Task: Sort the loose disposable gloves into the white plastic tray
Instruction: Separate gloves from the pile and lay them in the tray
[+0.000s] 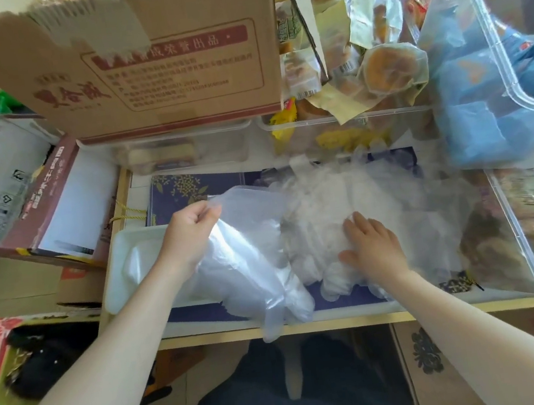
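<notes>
Clear plastic glove pinched at its cuff in my left hand, hanging over the white tray's right end. Right hand flat, fingers spread, pressing the loose pile beside it. Next, I reckon: lay it flat in tray. Cardboard box & snack bins crowd desk's far side.

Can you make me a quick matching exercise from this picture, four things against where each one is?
Things:
1 left hand
2 right hand
3 white plastic tray
4 brown cardboard box

Places:
A at the back, above the clear tubs
B pinching a clear plastic glove
C flat on the heap of loose clear gloves
D left of the heap

Pairs: 1-B, 2-C, 3-D, 4-A
</notes>
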`<state>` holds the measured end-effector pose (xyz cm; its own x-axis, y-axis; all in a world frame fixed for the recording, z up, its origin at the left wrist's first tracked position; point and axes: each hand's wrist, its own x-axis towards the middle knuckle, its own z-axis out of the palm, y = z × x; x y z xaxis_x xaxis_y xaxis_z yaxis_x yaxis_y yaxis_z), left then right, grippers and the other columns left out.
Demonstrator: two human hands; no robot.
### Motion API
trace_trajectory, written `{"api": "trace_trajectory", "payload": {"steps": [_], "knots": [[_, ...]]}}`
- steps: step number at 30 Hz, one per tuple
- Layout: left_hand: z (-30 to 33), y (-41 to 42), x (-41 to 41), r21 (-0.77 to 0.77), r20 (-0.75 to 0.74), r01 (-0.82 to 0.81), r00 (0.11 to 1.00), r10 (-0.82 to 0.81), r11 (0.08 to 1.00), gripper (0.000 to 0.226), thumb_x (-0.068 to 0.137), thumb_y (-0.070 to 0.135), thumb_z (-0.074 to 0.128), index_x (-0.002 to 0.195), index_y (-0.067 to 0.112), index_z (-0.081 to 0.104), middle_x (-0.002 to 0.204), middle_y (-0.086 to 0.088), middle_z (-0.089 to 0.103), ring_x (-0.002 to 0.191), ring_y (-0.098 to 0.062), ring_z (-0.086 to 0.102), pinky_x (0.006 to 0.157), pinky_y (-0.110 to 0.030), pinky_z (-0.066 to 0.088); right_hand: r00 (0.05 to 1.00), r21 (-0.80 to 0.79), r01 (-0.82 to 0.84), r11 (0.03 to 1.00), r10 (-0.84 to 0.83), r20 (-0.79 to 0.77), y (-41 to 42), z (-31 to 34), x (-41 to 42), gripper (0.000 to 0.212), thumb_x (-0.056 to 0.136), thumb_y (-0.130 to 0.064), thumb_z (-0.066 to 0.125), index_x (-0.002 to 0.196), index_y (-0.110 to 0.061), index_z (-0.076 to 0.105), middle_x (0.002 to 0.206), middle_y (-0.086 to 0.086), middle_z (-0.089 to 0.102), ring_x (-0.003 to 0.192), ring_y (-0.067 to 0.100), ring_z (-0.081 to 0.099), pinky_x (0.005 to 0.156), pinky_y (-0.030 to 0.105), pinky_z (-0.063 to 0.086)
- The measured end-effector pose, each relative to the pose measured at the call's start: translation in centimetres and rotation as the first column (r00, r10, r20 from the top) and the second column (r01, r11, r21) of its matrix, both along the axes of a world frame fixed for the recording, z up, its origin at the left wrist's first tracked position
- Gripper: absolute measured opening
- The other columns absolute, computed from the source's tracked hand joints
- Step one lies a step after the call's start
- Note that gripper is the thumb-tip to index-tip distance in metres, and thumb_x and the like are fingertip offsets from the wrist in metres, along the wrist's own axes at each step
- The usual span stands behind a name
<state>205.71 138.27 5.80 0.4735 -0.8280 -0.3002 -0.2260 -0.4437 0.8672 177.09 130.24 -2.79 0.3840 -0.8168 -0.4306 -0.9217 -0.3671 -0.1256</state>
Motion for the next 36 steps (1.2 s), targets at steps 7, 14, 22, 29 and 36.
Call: {"api": "trace_trajectory", "payload": {"steps": [7,14,22,29,36], "knots": [[1.1,0.7,-1.0,0.014,-0.071,0.186,0.98,-0.184,0.983,0.022,0.092,0.02,0.056,0.08,0.035,0.068,0.078,0.024,0.069,0.079,0.003,0.059,0.077,-0.016,0.043,0.996,-0.207,-0.024,0.978,0.042,0.082,0.1,0.1,-0.4,0.03,0.099,-0.025,0.038,0.115,-0.021,0.063,0.132,-0.001,0.054,0.108,0.027,0.053,0.087,0.034,0.039],[2.6,0.9,-1.5,-0.047,-0.18,0.411,0.893,-0.413,0.91,0.045,0.074,0.058,0.062,0.086,0.016,0.071,0.095,-0.009,0.069,0.08,-0.014,0.057,0.074,-0.03,0.043,0.325,0.565,0.377,0.734,-0.676,0.661,-1.5,5.8,1.5,0.024,0.091,-0.02,0.057,0.095,0.001,0.067,0.08,0.006,0.066,0.076,0.016,0.056,0.069,0.024,0.043],[4.8,-1.0,-2.7,-0.125,-0.17,0.468,0.859,-0.483,0.875,0.015,0.075,0.042,0.064,0.082,0.035,0.075,0.114,0.027,0.061,0.119,0.007,0.049,0.094,-0.018,0.037,0.079,0.847,-0.275,0.455,-0.867,0.492,-1.6,13.4,2.6,0.035,0.067,-0.028,0.065,0.09,-0.003,0.074,0.093,0.01,0.072,0.088,0.021,0.068,0.077,0.029,0.053],[5.7,-0.8,-4.4,-0.123,-0.632,0.484,0.635,-0.444,0.867,0.032,0.075,0.038,0.074,0.097,0.015,0.073,0.095,-0.006,0.071,0.081,-0.022,0.066,0.076,-0.035,0.052,0.22,0.812,-0.242,0.531,-0.785,0.579,-0.8,15.3,4.2,0.033,0.081,-0.011,0.053,0.052,-0.016,0.069,0.055,-0.005,0.063,0.05,0.006,0.06,0.051,0.014,0.047],[4.5,-0.6,-4.3,-0.207,-0.564,0.206,0.774,-0.288,0.957,0.019,0.075,0.028,0.061,0.079,0.018,0.076,0.076,-0.002,0.072,0.067,-0.015,0.065,0.065,-0.026,0.053,0.036,0.892,-0.269,0.363,-0.922,0.385,-0.9,13.6,4.1,0.077,0.07,-0.077,0.033,0.079,-0.013,0.074,0.079,0.006,0.07,0.075,0.02,0.066,0.077,0.034,0.05]]}}
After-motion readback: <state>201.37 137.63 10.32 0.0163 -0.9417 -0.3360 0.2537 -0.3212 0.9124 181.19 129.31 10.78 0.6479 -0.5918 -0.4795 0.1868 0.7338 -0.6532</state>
